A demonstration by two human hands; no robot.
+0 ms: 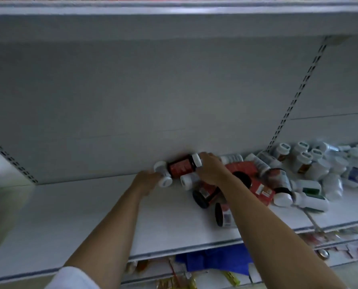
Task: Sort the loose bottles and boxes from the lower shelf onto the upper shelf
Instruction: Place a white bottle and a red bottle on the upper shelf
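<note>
Left hand (148,180) fingers curled round a small grey-and-white plastic bottle (163,177) on the white metal shelf (86,207), right hand (212,168) fingers gripping the white cap of a dark red-labelled bottle (181,166) lying between both hands, flat red cardboard box (246,168) and heap of white plastic bottles (315,165) right of the fingers

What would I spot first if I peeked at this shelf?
Two bare arms reach to the back of the white shelf. There the right hand grips a dark bottle with a red label at its white cap, and the left hand holds a small white bottle. To their right a red box lies beside a jumbled heap of white bottles.
</note>
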